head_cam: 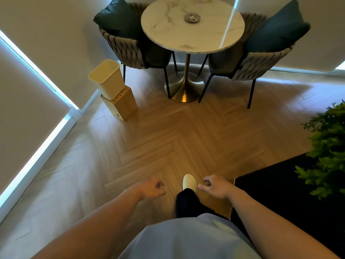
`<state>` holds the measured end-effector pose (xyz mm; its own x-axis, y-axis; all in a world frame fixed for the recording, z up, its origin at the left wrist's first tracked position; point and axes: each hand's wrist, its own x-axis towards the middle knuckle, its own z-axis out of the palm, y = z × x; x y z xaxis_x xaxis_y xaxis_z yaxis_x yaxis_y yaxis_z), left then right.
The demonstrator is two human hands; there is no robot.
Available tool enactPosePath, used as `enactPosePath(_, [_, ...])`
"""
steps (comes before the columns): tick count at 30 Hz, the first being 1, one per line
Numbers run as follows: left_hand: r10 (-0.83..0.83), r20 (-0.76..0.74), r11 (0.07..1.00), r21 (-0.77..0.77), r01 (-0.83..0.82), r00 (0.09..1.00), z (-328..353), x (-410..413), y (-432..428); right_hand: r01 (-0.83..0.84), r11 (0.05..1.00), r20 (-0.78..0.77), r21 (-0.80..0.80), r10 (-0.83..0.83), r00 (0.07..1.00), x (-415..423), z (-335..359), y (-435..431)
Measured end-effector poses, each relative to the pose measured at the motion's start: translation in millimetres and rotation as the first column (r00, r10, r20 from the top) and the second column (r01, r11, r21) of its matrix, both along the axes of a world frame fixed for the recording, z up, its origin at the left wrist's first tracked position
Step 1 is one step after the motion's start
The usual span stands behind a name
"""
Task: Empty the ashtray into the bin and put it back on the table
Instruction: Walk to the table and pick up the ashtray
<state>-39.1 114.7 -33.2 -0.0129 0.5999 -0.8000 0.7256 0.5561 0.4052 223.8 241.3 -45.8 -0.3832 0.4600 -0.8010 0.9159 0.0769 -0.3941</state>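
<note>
Barely started tbh. Ashtray (191, 17) sitting untouched on the table (203, 40), bin (106, 79) off by the left chair. Left hand (150, 188) and right hand (214, 186) loosely curled, holding nothing, well short of everything.

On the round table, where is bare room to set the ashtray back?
Nearly all the marble table is bare: the wide near half and both sides around the ashtray. The table's sides are crowded by the chairs and cushions.
</note>
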Motion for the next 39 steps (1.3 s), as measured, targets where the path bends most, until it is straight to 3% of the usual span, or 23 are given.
enactPosePath(10, [0.021, -0.004, 0.999, 0.033, -0.021, 1.0, 5, -4, 135, 0.012, 0.997, -0.002, -0.076, -0.012, 1.0, -10, -8, 120])
enactPosePath(25, [0.014, 0.018, 0.991, 0.133, -0.016, 1.0, 22, -25, 280, -0.01, 1.0, -0.051, 0.009, 0.011, 0.999, -34, 9, 261])
enactPosePath(39, [-0.048, 0.005, 0.99, 0.132, 0.047, 0.999, 1, -106, 411, 0.029, 0.999, -0.025, -0.013, -0.03, 0.999, -94, 0, 382])
